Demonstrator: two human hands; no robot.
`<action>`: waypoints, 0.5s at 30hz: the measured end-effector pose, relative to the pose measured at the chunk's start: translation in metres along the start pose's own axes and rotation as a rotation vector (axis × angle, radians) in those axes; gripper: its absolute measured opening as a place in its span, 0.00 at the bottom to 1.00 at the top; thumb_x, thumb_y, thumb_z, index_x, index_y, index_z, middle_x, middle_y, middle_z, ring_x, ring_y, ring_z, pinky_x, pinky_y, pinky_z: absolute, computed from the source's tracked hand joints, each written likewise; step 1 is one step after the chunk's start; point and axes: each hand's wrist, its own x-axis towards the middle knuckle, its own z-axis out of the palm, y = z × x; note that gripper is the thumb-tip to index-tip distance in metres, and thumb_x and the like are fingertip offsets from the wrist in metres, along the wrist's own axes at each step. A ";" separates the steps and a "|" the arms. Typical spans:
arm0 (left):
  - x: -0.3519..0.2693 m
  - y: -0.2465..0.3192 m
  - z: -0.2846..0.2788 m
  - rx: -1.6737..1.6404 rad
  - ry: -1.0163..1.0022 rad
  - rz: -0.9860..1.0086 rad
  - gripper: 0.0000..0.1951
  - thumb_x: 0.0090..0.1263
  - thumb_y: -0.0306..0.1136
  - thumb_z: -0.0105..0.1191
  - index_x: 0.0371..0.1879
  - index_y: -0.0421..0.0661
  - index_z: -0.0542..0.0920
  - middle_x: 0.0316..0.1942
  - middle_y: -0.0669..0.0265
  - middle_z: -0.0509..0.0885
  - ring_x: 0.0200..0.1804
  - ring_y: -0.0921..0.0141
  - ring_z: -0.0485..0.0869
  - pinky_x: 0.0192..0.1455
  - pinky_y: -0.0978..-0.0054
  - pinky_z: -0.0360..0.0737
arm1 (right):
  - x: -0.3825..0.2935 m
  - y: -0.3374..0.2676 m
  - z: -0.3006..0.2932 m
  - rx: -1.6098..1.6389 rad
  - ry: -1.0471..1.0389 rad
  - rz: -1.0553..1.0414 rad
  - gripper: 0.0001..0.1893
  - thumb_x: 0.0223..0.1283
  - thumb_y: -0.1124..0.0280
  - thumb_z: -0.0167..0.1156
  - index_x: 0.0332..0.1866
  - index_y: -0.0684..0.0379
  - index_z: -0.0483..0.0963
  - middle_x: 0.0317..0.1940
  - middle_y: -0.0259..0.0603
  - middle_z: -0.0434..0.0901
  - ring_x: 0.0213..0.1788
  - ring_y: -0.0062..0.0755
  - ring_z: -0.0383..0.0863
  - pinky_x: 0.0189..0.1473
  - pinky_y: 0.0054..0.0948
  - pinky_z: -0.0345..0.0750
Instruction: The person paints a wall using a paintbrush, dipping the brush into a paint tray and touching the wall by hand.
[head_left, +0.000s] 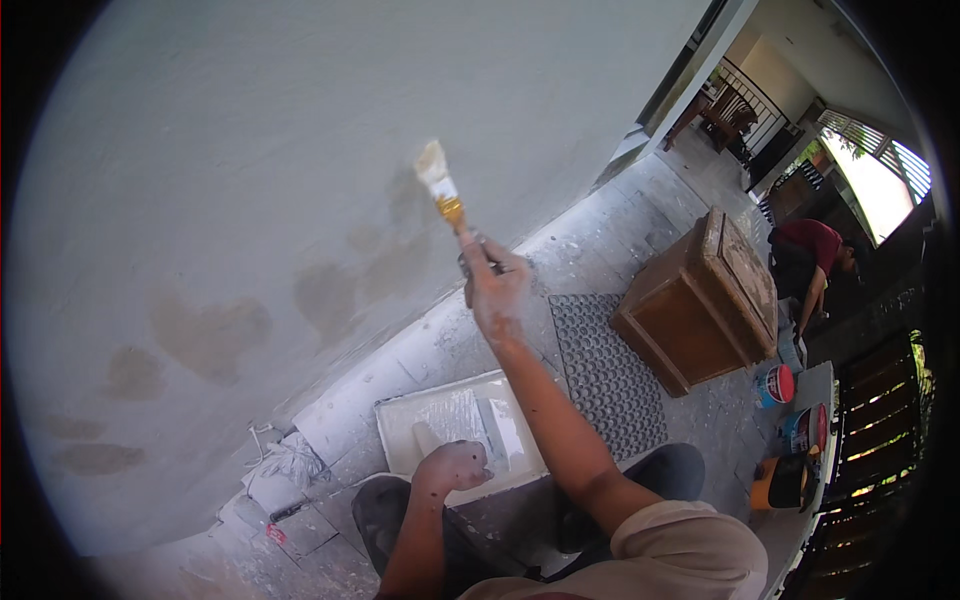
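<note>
My right hand (491, 281) grips the handle of a flat paintbrush (450, 202) with whitish bristles, held up at the pale grey wall (262, 150); whether the bristles touch it I cannot tell. Several darker patches mark the wall's lower part. My left hand (454, 469), its fingers curled, is over the near edge of a paint tray (390, 431) coated in white paint. A pale roller or rod-like piece (426, 437) lies in the tray just beyond this hand. Whether the left hand holds anything is hidden.
A studded grey mat (607, 367) and a brown wooden cabinet (697, 307) stand right of the tray. Paint buckets (772, 386) and an orange-black container (780, 482) are farther right. Another person (810, 247) bends down behind the cabinet. A plastic bag (292, 461) lies by the wall.
</note>
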 end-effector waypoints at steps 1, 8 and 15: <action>0.022 -0.003 -0.005 0.029 -0.127 0.040 0.18 0.59 0.44 0.54 0.32 0.38 0.83 0.36 0.49 0.83 0.42 0.53 0.82 0.48 0.61 0.77 | 0.011 0.035 -0.005 -0.120 0.022 -0.086 0.15 0.63 0.63 0.60 0.35 0.68 0.80 0.17 0.30 0.71 0.15 0.15 0.64 0.16 0.21 0.59; 0.099 -0.019 -0.018 0.018 -0.272 0.145 0.20 0.57 0.46 0.58 0.27 0.36 0.81 0.24 0.53 0.81 0.26 0.60 0.80 0.31 0.61 0.76 | -0.006 0.063 -0.054 -0.421 0.024 0.284 0.16 0.63 0.61 0.60 0.35 0.67 0.80 0.16 0.30 0.71 0.11 0.14 0.62 0.12 0.22 0.56; 0.119 -0.013 0.007 -0.049 -0.218 0.160 0.19 0.54 0.42 0.55 0.32 0.36 0.83 0.37 0.49 0.84 0.39 0.56 0.83 0.45 0.62 0.78 | 0.005 -0.023 -0.004 -0.093 -0.134 0.137 0.19 0.61 0.59 0.61 0.36 0.70 0.80 0.15 0.33 0.73 0.20 0.15 0.64 0.22 0.25 0.64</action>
